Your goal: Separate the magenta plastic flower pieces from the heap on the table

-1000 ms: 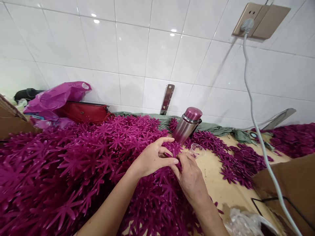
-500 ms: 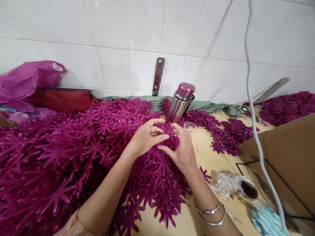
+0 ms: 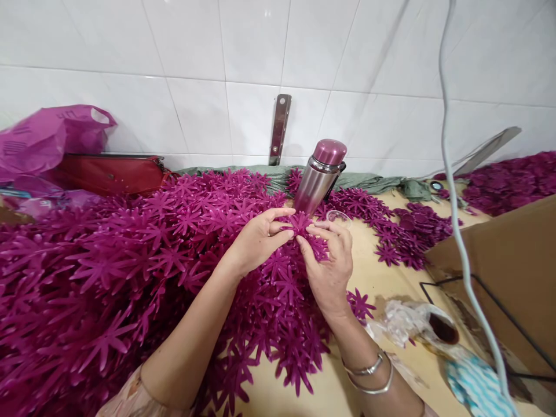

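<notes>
Between my two hands is a magenta plastic flower piece (image 3: 299, 223) with narrow, finger-like petals. My left hand (image 3: 264, 236) pinches its left side between thumb and fingers. On the other side, my right hand (image 3: 328, 260) closes thumb and fingertips on its right petals. Below and to the left spreads a large heap of the same magenta flower pieces (image 3: 174, 255), which reaches under both wrists. Just behind my fingers stands a steel thermos (image 3: 313, 184) with a pink lid, leaning slightly in the view.
A clear round lid (image 3: 339, 218) lies beside the thermos. Farther right are a smaller flower pile (image 3: 408, 231), a cardboard box (image 3: 499, 266), a hanging white cable (image 3: 452, 197) and crumpled plastic (image 3: 403, 317). A red bag (image 3: 110, 175) and a purple bag (image 3: 52, 139) sit at left, by the tiled wall.
My right hand has turned, and its fingertips have come in against the flower piece's right side. The piece now lies flatter, petals facing up. My left hand keeps its pinch.
</notes>
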A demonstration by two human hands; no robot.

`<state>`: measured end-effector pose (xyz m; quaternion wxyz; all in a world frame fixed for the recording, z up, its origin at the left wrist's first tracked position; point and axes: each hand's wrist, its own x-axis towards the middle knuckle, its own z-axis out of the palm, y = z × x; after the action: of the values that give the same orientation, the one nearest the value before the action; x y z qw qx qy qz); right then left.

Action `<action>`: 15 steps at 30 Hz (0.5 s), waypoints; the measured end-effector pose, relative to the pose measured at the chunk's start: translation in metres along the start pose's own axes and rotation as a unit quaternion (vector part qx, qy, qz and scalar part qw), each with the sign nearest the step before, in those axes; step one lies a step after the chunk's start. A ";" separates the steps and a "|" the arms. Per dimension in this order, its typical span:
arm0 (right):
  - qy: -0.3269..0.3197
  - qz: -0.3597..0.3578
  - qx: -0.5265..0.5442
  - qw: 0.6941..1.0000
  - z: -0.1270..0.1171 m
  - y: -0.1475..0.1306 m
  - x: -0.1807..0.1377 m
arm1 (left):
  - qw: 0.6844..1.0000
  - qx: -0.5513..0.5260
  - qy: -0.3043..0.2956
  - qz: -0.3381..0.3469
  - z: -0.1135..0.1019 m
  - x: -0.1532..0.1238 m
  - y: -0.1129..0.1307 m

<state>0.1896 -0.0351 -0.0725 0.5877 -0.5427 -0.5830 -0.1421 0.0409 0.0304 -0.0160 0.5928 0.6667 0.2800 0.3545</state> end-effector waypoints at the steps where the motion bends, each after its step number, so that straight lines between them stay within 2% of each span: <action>1: 0.000 0.004 0.006 1.000 0.000 0.001 0.000 | 1.000 0.008 0.001 0.003 0.000 0.000 -0.001; 6: -0.006 0.008 0.036 0.999 0.000 0.001 0.000 | 0.999 0.037 0.007 0.010 0.001 0.003 -0.007; 15: -0.037 0.016 0.030 0.999 -0.001 0.002 0.001 | 1.000 -0.011 -0.028 0.004 0.004 0.005 -0.008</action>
<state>0.1926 -0.0346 -0.0720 0.5839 -0.5386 -0.5999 -0.0950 0.0472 0.0330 -0.0234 0.6063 0.6709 0.2569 0.3409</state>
